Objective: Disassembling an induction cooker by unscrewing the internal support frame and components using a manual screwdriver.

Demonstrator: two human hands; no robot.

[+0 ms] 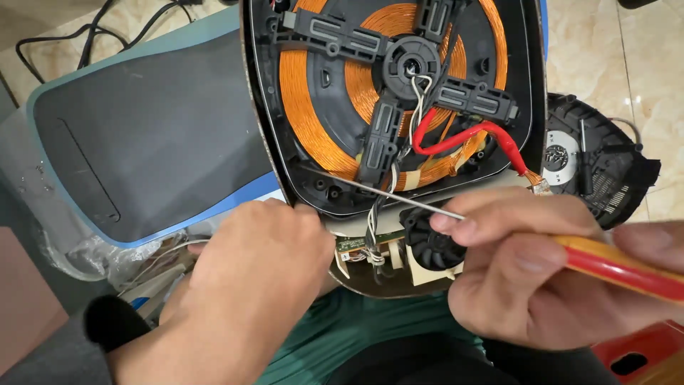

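The opened induction cooker [399, 107] rests on the person's lap, its copper coil [313, 100] exposed (2 red wires cross it). The right hand [527, 271] has its fingers closed around a red-and-yellow screwdriver [613, 267], the thin shaft reaching into the housing. The left hand [249, 278] grips the cooker's lower edge. A fan part [598, 164] lies on the floor.

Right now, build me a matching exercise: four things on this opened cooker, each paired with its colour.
Things:
1. coil
2. thick wire
3. screwdriver handle, gripped in the right hand
4. small fan

Colours:
A. black
B. copper orange
C. red and yellow
D. red

Pairs: 1-B, 2-D, 3-C, 4-A. The left hand rests at the housing's lower edge.
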